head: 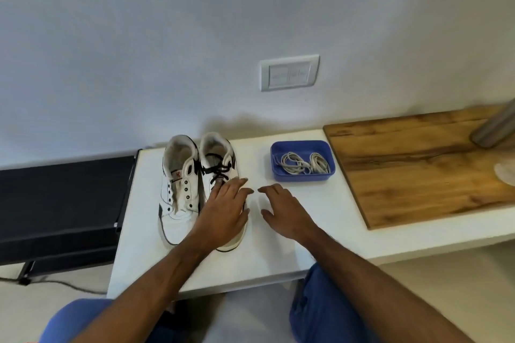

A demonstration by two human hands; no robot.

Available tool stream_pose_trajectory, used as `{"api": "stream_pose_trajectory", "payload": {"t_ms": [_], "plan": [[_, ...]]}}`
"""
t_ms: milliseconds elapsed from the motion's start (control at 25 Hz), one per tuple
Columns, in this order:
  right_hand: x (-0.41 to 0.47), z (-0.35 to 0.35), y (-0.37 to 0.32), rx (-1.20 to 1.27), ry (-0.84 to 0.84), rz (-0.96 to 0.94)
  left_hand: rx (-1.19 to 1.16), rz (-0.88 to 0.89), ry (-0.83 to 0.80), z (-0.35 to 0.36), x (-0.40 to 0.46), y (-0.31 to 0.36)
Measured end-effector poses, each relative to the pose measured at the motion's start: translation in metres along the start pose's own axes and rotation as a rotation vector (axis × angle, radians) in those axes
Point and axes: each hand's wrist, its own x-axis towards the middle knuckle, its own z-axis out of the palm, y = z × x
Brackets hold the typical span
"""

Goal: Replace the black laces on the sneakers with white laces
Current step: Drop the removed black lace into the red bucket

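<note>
Two white sneakers stand side by side on a white table (167, 267), toes toward me. The left sneaker (178, 192) has bare eyelets with no lace in them. The right sneaker (216, 159) carries a black lace (218, 171) across its upper eyelets. My left hand (224, 209) lies flat over the front of the right sneaker, fingers straight and reaching the lace. My right hand (281, 209) hovers just to the right of that sneaker, fingers spread and holding nothing. White laces (305, 166) lie coiled in a blue tray (302, 145) at the back right.
A wooden board (412, 164) covers the table's right side, with a grey cylinder (496, 128) on its far corner. A black low unit (61, 203) sits left of the table. A wall switch plate (289, 73) is behind. My knees in blue are below the table edge.
</note>
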Motion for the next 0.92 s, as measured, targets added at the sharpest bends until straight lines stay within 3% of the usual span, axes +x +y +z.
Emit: {"api": "stream_pose_trajectory", "payload": {"t_ms": [240,600,920], "plan": [[0.027,0.026,-0.022,0.326,0.2,-0.04,-0.153,-0.09,0.262,0.006,-0.03,-0.018],[0.061,0.014,-0.06,0.505,0.382,-0.115,-0.327,-0.201,0.327,-0.006,-0.01,-0.048],[0.085,0.014,-0.065,0.343,0.475,-0.273,-0.134,-0.074,0.499,-0.009,0.018,-0.075]]}}
